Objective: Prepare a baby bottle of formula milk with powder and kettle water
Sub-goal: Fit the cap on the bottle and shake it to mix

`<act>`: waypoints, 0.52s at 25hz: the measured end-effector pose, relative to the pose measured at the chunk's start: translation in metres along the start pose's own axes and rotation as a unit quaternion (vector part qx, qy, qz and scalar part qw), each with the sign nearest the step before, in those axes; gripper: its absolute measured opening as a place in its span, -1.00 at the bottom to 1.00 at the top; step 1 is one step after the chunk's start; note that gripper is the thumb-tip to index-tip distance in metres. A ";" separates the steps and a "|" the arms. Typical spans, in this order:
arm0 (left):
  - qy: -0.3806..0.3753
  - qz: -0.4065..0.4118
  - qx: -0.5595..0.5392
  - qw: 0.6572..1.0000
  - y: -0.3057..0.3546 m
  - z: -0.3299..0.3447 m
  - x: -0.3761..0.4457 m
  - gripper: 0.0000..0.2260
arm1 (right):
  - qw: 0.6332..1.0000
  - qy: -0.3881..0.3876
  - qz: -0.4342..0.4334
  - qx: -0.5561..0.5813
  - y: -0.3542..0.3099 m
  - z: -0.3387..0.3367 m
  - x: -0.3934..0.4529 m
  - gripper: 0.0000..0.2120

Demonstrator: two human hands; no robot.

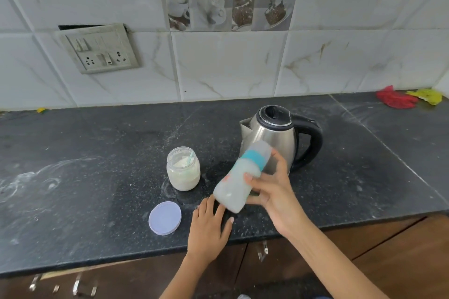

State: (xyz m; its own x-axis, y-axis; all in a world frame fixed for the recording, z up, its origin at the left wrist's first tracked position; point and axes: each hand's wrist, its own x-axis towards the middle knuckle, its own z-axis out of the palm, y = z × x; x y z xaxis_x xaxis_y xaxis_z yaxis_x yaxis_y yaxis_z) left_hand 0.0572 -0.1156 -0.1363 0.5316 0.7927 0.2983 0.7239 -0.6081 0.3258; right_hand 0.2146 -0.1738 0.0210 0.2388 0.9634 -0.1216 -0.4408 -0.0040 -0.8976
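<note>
My right hand grips a capped baby bottle with a teal collar, tilted up and to the right above the black counter, its image blurred. The bottle holds cloudy white liquid. My left hand rests flat on the counter just below the bottle's base, fingers spread, holding nothing. A steel kettle with a black handle stands behind the bottle, lid shut. To the left stands an open jar of white powder with a scoop handle sticking out. Its pale lid lies flat near the counter's front.
Powder is smeared over the counter's left part. Red and yellow cloths lie at the far right against the tiled wall. A socket plate hangs on the wall at the left. Cabinet doors with metal handles run below the counter edge.
</note>
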 end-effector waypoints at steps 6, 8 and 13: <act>-0.007 -0.008 0.004 1.000 -0.001 -0.002 -0.001 -0.64 | 0.997 0.042 -0.013 0.061 0.000 0.005 0.001 -0.18; 0.011 -0.004 -0.022 1.000 0.000 0.002 -0.002 -0.57 | 0.999 -0.028 0.026 -0.006 0.005 0.010 -0.007 -0.17; -0.021 -0.013 0.008 1.000 -0.002 -0.003 -0.001 -0.66 | 0.992 0.080 -0.038 0.085 -0.014 0.002 0.002 -0.22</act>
State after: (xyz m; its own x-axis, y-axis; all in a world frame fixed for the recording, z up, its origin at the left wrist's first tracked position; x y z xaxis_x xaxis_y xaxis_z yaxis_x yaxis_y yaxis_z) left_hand 0.0545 -0.1153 -0.1345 0.5303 0.8096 0.2517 0.7442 -0.5867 0.3192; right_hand 0.2194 -0.1716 0.0345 0.4053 0.9044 -0.1331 -0.5520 0.1261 -0.8242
